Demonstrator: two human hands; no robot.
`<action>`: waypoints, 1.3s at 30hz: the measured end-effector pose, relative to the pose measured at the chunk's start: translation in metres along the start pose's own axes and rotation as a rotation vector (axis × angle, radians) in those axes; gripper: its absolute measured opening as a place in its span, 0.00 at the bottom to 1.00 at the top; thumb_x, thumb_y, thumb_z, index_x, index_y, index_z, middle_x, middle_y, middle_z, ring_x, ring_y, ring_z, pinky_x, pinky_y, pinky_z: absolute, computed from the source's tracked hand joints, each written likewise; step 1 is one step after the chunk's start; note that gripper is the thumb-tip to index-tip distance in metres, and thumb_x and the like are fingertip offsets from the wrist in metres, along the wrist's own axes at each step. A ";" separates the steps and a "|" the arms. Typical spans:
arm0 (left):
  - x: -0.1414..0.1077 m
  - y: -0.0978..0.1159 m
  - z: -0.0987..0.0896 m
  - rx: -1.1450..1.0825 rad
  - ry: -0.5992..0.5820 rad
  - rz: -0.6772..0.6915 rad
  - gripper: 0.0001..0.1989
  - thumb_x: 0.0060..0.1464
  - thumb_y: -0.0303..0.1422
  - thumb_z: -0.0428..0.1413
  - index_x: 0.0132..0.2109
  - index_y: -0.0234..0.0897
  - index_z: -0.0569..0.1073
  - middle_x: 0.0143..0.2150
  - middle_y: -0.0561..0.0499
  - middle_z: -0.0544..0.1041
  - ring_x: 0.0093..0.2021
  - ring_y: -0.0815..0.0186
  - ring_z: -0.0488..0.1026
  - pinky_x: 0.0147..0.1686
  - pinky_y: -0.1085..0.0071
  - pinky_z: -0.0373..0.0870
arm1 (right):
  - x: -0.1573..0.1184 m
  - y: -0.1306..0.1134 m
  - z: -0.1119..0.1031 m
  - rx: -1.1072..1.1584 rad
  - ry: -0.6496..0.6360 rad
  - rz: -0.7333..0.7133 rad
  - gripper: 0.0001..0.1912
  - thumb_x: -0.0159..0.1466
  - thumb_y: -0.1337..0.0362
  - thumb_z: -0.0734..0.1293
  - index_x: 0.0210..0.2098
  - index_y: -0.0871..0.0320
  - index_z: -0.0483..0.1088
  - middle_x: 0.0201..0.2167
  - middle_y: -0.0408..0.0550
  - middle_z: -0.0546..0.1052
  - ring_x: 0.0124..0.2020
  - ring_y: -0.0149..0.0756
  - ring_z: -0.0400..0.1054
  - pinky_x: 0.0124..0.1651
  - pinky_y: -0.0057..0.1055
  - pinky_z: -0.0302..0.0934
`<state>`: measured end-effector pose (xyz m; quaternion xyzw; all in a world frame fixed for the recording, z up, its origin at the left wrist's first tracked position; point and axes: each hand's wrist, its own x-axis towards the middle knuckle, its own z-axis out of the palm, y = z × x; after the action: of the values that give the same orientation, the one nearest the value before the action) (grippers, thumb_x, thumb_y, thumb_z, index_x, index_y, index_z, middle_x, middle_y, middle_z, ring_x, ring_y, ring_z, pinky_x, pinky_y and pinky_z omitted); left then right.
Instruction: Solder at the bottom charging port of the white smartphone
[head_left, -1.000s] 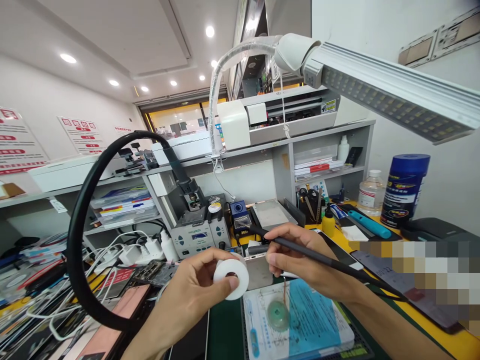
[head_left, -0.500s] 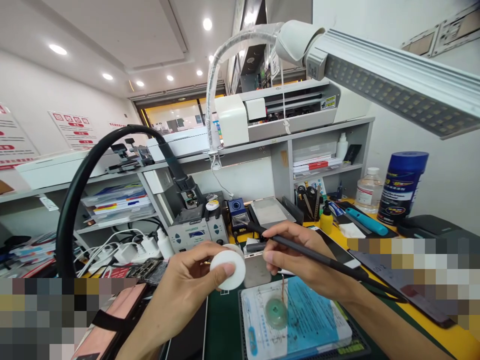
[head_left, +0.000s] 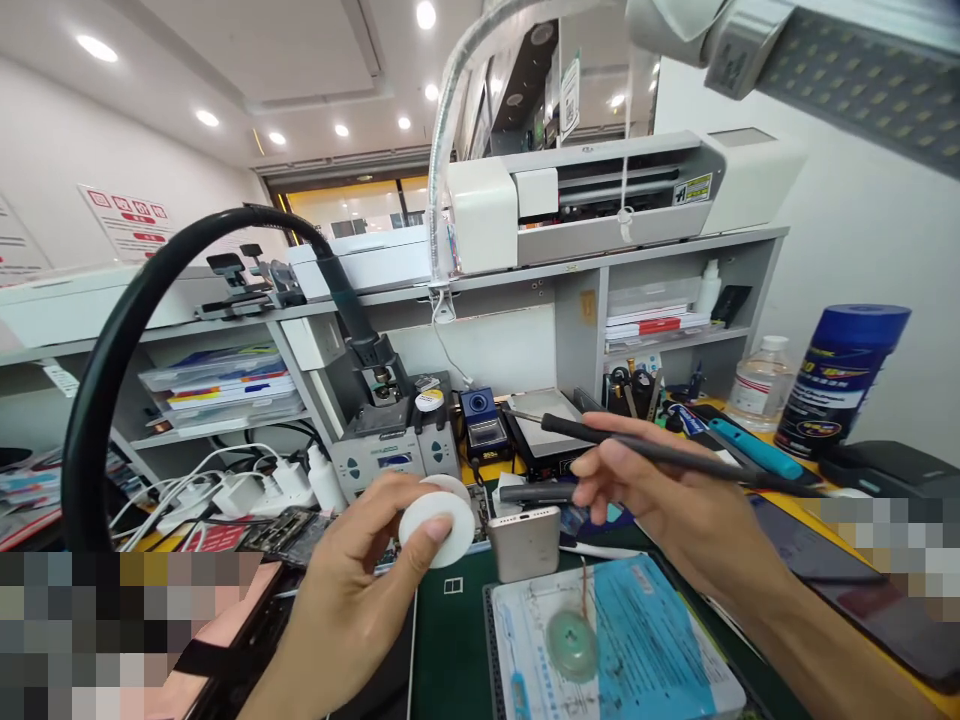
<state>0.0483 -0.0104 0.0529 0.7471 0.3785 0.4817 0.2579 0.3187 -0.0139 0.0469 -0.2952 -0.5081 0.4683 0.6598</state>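
My left hand (head_left: 356, 580) is closed on a small white spool (head_left: 446, 537), its thumb pressed on the flat near face and the fingers behind. In my right hand (head_left: 645, 480) is a black soldering iron (head_left: 637, 445); its thin metal tip points left and the cable end runs off to the right. Just under the right fingers lies a dark grey cylindrical piece (head_left: 534, 494). A pale phone (head_left: 527, 545) is propped between the hands, its bottom edge facing up. In front of it, a round green, cloudy blob (head_left: 571, 645) sits on a blue-and-white box (head_left: 622, 640).
A blue soldering station (head_left: 482, 420) and a grey bench unit (head_left: 394, 462) stand at the back. To the right are a blue spray can (head_left: 840, 380), a clear bottle (head_left: 759, 385) and a dark phone (head_left: 862, 590). A black flexible arm (head_left: 90, 400) arches on the left.
My right hand has moved right with the soldering iron, whose metal tip now shows. The left hand with the spool has shifted slightly left. The pale phone is more exposed; the camera view has shifted.
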 end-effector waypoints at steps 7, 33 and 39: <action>-0.009 -0.007 0.011 0.083 0.062 0.056 0.07 0.67 0.35 0.54 0.47 0.46 0.77 0.46 0.49 0.77 0.47 0.60 0.74 0.46 0.70 0.66 | 0.007 0.000 0.002 -0.051 0.263 -0.035 0.14 0.65 0.51 0.73 0.40 0.56 0.82 0.25 0.49 0.80 0.21 0.37 0.74 0.17 0.28 0.67; -0.009 -0.010 0.014 0.190 -0.014 0.159 0.09 0.71 0.30 0.47 0.50 0.46 0.69 0.45 0.53 0.70 0.46 0.67 0.68 0.45 0.71 0.63 | -0.005 0.005 0.001 -0.072 0.295 0.093 0.10 0.60 0.60 0.73 0.25 0.54 0.72 0.14 0.43 0.73 0.14 0.32 0.64 0.14 0.23 0.57; -0.009 -0.012 0.015 0.216 -0.014 0.168 0.09 0.71 0.28 0.47 0.51 0.46 0.69 0.46 0.53 0.70 0.48 0.67 0.67 0.47 0.71 0.62 | -0.003 0.007 0.000 -0.077 0.298 0.093 0.11 0.59 0.59 0.74 0.24 0.54 0.71 0.14 0.44 0.73 0.14 0.33 0.64 0.14 0.23 0.57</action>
<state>0.0560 -0.0108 0.0334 0.8028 0.3627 0.4528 0.1373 0.3158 -0.0142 0.0393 -0.4099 -0.4080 0.4294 0.6937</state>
